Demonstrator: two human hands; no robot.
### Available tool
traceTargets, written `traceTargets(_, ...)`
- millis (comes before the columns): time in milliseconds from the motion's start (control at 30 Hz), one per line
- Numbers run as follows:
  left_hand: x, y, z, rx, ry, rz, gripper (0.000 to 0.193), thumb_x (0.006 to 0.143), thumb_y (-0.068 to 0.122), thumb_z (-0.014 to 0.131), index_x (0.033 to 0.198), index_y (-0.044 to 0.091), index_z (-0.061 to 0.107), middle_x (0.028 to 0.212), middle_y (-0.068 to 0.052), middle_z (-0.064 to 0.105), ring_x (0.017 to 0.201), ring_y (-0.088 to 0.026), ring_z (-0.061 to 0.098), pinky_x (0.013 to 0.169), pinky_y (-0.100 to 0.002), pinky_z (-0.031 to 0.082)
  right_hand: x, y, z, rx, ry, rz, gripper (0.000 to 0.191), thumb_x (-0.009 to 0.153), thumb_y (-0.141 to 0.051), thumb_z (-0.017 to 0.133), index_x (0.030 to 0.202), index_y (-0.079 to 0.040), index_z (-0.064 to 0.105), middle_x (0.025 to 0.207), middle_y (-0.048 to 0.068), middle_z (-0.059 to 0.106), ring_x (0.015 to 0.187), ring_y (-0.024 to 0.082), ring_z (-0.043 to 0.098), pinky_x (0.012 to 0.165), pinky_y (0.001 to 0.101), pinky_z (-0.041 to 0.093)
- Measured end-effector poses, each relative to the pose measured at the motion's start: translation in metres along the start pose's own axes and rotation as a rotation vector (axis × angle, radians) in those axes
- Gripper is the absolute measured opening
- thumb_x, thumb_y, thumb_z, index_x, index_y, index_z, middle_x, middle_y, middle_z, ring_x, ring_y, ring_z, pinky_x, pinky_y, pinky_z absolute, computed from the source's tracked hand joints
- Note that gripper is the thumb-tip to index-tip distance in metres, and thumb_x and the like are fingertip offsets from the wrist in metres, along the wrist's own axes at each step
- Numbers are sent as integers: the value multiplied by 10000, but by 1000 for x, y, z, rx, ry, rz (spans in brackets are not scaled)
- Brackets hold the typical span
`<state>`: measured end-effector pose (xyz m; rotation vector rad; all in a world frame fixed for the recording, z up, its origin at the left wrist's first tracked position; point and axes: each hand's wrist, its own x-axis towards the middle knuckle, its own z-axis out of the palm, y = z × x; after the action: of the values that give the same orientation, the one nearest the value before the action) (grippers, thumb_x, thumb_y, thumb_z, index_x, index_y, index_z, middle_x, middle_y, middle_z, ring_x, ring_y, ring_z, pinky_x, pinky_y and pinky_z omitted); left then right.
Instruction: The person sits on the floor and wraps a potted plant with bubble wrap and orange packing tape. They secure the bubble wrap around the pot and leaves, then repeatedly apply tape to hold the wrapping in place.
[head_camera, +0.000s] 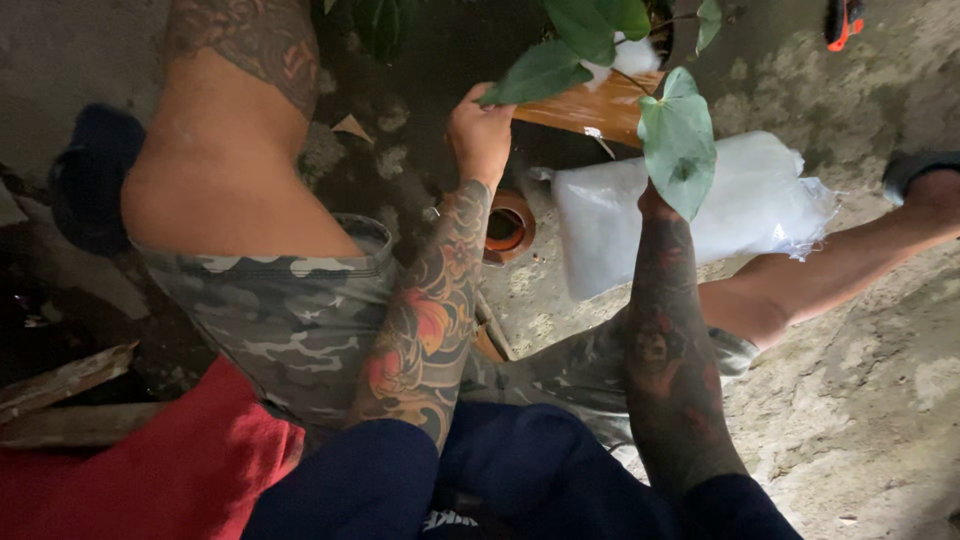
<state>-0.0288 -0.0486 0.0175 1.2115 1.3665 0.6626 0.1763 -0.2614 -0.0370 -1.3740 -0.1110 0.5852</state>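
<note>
Plant (600, 40) with big green heart-shaped leaves is sitting at the top middle of the shot, right over a brownish-orange pot (585, 105) or planter edge, and both hands are up at it. The person's left hand (480, 130) is curled loosely, fingers bent and close together, knuckles toward the camera, touching the left end of the pot right under one long leaf (535, 75). Can't really tell if it's gripping the rim or just resting on it. The right hand (655, 200) is mostly hidden behind the biggest leaf (678, 140), so there's no telling whether it's open or closed, just the wrist going up behind it.

Just right of the pot and a bit below lies a clear plastic bag (740, 205), puffy, crinkled, filled with something whitish, roughly pillow shaped. No label readable on it. Below the pot, between the two forearms, there's a small round terracotta-coloured ring (508, 228) set in the ground, like a pipe opening.

Ground around the pot is rough, patchy concrete (860, 380), grey and blotchy. The person wears camo shorts (290, 310), soft-looking fabric. Far down-left of the pot, a red cloth (150, 470) and some weathered wood planks (60, 395).
</note>
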Motion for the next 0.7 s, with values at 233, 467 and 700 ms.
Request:
traceTargets(233,0,0,-3,98,-31,-79,204,861,231,770,1017,100,770,850,-61,789,783,-168,736,739,-338,551,5,-2,20,-7,-23,-9,399,1032,-138,694,1389,-48,541,1318,83,622,1197,224,584,1049,393,490)
traceTargets(467,11,-4,-2,268,-40,-29,184,872,264,766,1026,171,808,880,-47,814,853,-240,750,844,-404,458,5,-3,32,-42,-42,0,373,1027,-124,676,1365,-37,544,1276,81,627,1157,214,586,1015,381,495)
traceTargets(700,31,-22,7,64,-172,61,138,949,145,690,1056,75,741,912,-70,781,850,-162,733,798,-328,549,12,-7,41,-118,-80,36,348,1022,-110,659,1340,-27,548,1234,80,631,1118,204,588,980,369,500)
